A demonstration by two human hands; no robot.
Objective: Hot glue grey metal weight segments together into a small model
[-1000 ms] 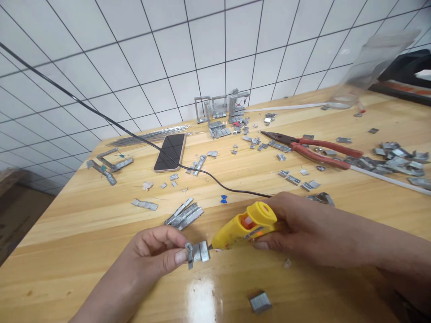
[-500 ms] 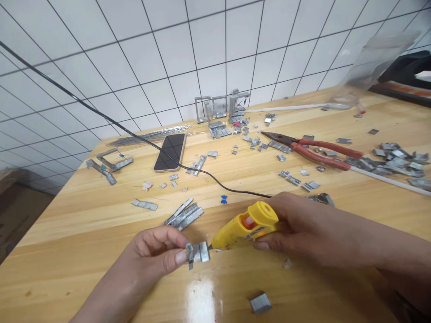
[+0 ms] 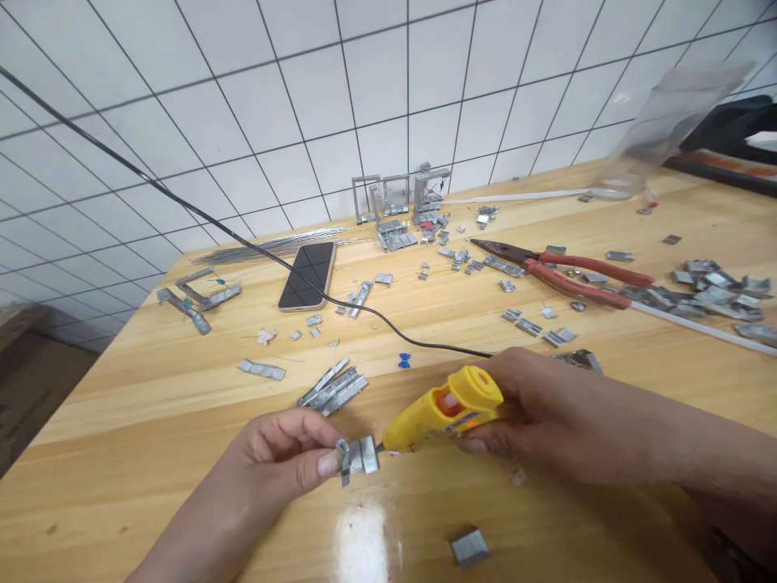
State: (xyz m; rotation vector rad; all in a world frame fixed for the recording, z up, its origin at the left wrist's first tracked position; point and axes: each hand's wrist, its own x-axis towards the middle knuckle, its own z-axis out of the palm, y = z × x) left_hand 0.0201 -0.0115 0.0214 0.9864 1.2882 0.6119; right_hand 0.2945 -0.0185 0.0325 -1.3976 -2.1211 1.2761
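Between thumb and fingers, my left hand [image 3: 285,461] pinches a small piece built of joined metal staple strips [image 3: 364,455]. My right hand [image 3: 534,413] is wrapped round the handle of a yellow hot glue gun [image 3: 440,409]. The gun's dark nozzle meets the right edge of the staple piece; I cannot tell whether glue is coming out. Just behind my left hand lie several long staple strips [image 3: 337,389]. A short staple block [image 3: 469,547] rests on the wood nearer to me, and a tiny blue bow-shaped piece [image 3: 405,360] lies beyond the gun.
A black cord [image 3: 388,320] crosses the table past a phone [image 3: 307,275]. Red-handled pliers [image 3: 564,275] lie at the right, near a staple pile [image 3: 716,291]. Small staple frames [image 3: 397,194] stand by the tiled wall. A clear container [image 3: 661,129] stands at the back right.
Hardly anything differs. Both hands, the glue gun and the staple piece keep their positions, and the view has shifted only very slightly.
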